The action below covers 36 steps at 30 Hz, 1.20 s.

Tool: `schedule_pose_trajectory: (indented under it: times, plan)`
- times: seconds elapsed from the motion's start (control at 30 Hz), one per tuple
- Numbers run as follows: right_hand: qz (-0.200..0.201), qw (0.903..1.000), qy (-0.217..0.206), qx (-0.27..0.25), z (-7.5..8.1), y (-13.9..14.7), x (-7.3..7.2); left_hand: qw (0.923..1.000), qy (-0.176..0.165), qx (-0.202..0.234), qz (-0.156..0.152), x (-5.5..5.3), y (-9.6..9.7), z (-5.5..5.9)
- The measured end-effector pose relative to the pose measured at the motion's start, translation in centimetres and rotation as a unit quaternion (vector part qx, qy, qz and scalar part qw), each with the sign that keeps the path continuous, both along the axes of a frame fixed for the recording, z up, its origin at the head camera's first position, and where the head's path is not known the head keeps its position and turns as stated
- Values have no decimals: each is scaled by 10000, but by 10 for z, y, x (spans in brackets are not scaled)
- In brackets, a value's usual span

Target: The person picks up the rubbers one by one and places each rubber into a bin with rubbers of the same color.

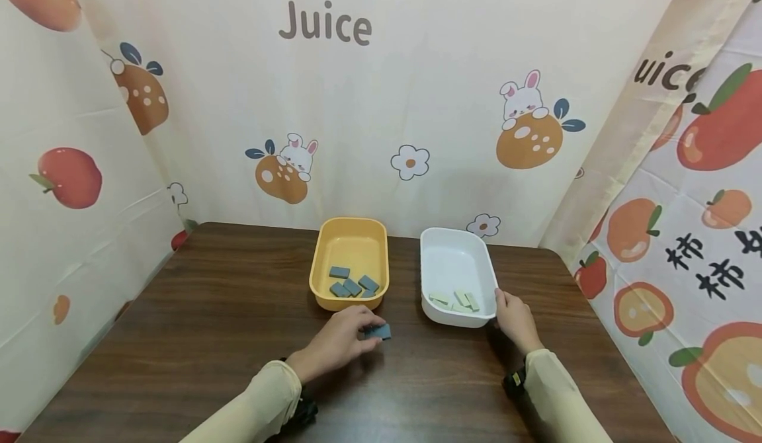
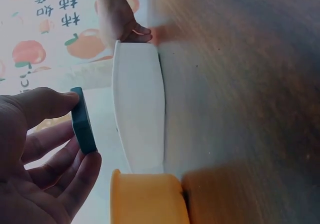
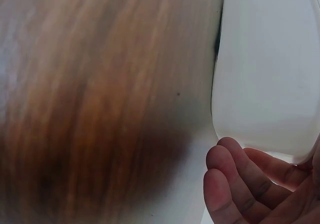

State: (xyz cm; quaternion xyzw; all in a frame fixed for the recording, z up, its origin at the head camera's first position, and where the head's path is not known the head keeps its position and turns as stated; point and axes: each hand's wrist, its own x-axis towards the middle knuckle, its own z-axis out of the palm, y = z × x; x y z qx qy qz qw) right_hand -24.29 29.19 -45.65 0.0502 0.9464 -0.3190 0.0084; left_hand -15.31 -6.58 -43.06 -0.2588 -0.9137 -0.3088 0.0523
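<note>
My left hand [image 1: 338, 342] pinches a small blue-grey rectangular block [image 2: 83, 121] between thumb and fingertips. It holds the block above the table, just in front of the yellow bin [image 1: 345, 303]. Inside that bin lie several blocks [image 1: 352, 287] of the same blue-grey colour. To the right stands a white bin [image 1: 455, 319] with several pale green blocks [image 1: 466, 299] near its front. My right hand [image 1: 516, 319] grips the front right corner of the white bin; in the right wrist view its fingers [image 3: 220, 189] are curled by the bin's end, and the thumb is mostly hidden.
Both bins stand on a dark wood-patterned table [image 1: 208, 337], with a gap between them. Behind the table hangs a printed curtain [image 1: 381, 99], and more printed cloth [image 1: 655, 337] closes off the right side. The left side has cloth too.
</note>
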Motion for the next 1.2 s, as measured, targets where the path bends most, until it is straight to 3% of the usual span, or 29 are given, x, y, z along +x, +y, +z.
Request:
schedule_pose_trajectory:
  times: [0.37, 0.87, 1.2]
  plan:
    - [-21, 10000, 3, -19, -1, 1, 0, 9993, 99, 212, 293, -5, -4, 3]
    - [-40, 10000, -18, 12, 0, 1, 0, 9933, 503, 559, 877, -14, -16, 7]
    - [-41, 10000, -9, 40, 1, 0, 1, 9918, 340, 597, 1080, -27, -24, 13]
